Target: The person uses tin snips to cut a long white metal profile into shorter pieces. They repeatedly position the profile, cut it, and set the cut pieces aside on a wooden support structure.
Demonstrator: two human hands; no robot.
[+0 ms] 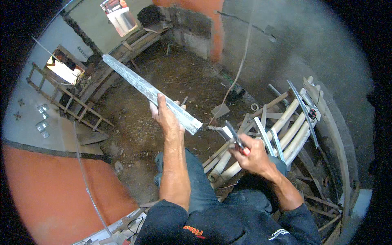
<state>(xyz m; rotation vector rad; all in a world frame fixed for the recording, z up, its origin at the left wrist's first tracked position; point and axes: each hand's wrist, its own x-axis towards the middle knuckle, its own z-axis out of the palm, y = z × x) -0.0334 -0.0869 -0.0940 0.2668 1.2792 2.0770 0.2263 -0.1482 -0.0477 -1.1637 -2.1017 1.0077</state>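
"Above the dirt floor point(130, 139), where is the metal channel point(143, 86)?"

"In the left hand point(168, 118), gripped nearer its close end. It slants from the upper left down toward the middle."

"And the right hand point(254, 153)?"

"Closed around a red-handled tool point(245, 151) that looks like snips. It's blurred, so I can't tell if the blades are parted. They stand just beside the channel's near end, apart from it."

"How would you handle the pair well?"

"Firm left grip, since the long far part will probably want to tip or twist. Keep those fingers back from the blades and off the thin edges, likely sharp. Square the tool to the metal before squeezing."

"Any support?"

"Perhaps the bamboo poles point(287, 115) at right, but mind the metal strips point(277, 145) lying there."
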